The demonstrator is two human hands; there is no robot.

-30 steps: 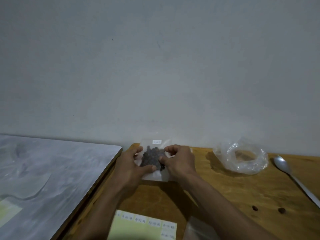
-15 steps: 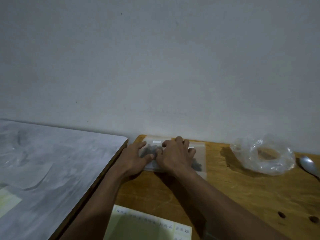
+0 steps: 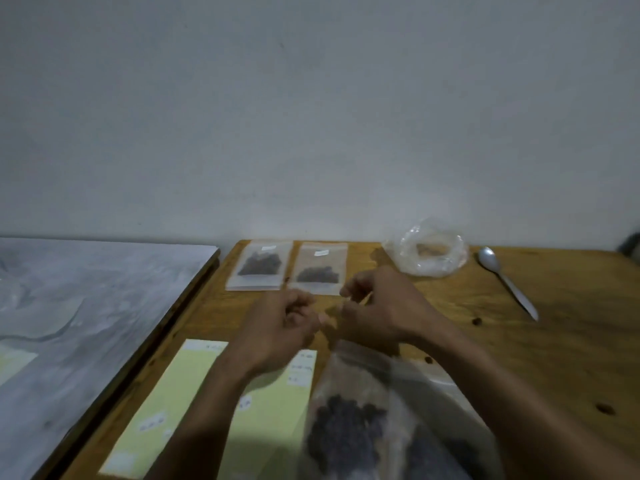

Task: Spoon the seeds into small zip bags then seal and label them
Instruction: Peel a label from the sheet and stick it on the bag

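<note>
Wooden table (image 3: pixel 519 358) bears two filled zip bags (image 3: pixel 260 265); left hand (image 3: pixel 277 327) and right hand (image 3: pixel 381 306) hover, loosely curled, empty.

Wooden counter (image 3: pixel 519 358), dark knots in surface. Grey marbled board (image 3: pixel 86 306) adjoins its left edge, a pale yellow sheet (image 3: pixel 14 362) at its near left. Plain grey wall (image 3: pixel 311 116) behind.

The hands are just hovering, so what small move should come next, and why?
Probably the right hand reaches for the spoon to fill another bag: two small bags lie filled and labelled by the wall, both hands hold nothing, and the big seed bag still holds seeds.
</note>
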